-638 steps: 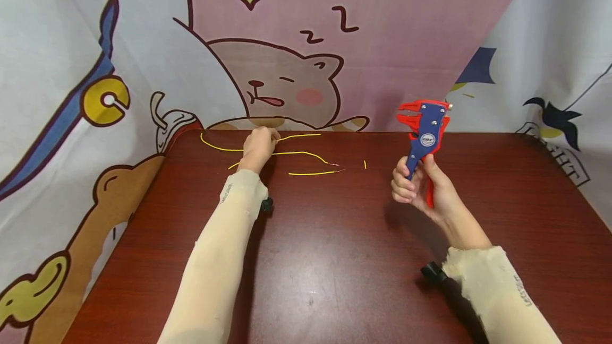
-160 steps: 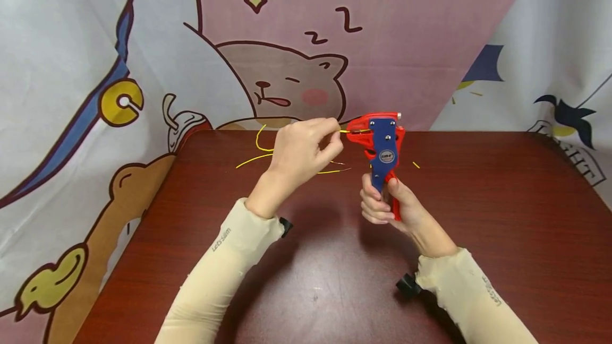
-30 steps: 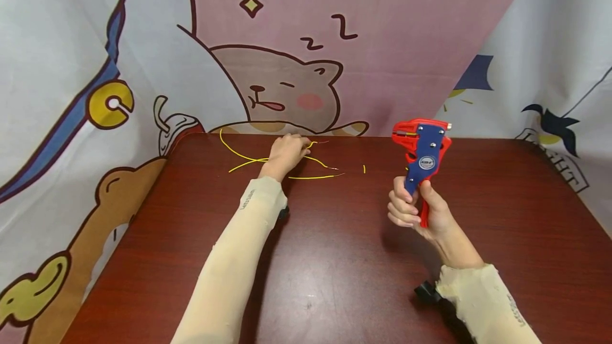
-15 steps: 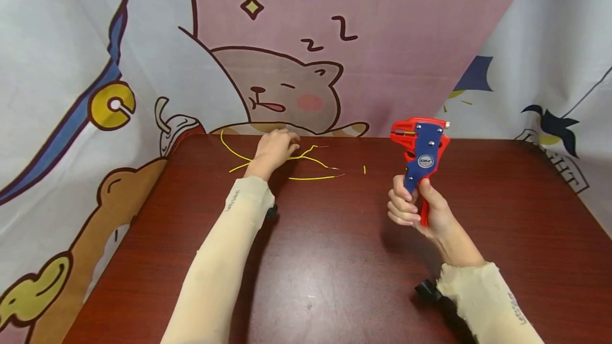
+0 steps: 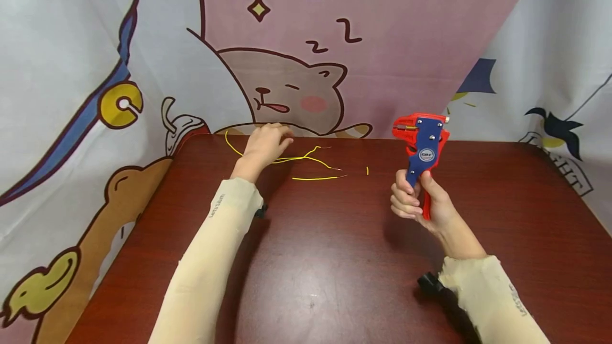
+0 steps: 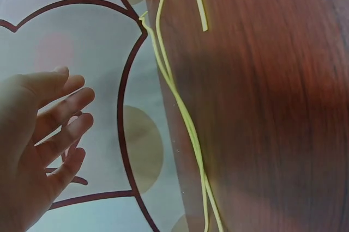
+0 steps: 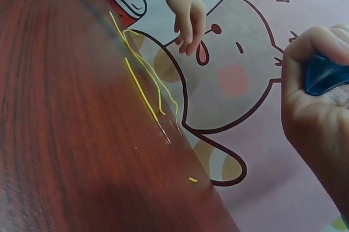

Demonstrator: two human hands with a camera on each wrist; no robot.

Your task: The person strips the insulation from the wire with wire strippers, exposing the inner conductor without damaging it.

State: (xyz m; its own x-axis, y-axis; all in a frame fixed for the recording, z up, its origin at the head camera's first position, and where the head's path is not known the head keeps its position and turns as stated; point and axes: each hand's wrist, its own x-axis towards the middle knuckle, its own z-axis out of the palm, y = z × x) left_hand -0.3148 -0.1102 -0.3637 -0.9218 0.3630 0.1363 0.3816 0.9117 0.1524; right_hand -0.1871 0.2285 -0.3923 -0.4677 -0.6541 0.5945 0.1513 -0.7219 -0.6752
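Note:
My left hand [image 5: 264,147] hovers over the back of the table, fingers relaxed and holding nothing. In the left wrist view, two long yellow wires [image 6: 188,120] lie beside it, apart from the fingers and crossing each other. Thin bare strands show at the right ends of these wires [image 5: 317,161] in the head view. A shorter yellow wire [image 5: 315,178] with one bare end lies in front. My right hand [image 5: 423,206] grips the handles of a blue-and-red wire stripper [image 5: 424,139], raised above the table. A yellow bit shows between its jaws.
A small yellow piece of insulation [image 5: 367,171] lies on the brown table [image 5: 325,259], right of the wires. Behind the table's back edge hangs a cloth [image 5: 382,68] printed with cartoon animals.
Earlier, my left hand held a wire's end in the stripper; that wire now lies on the table, its end bared. Over the last second the left hand has drawn away leftward. The right hand keeps its grip.

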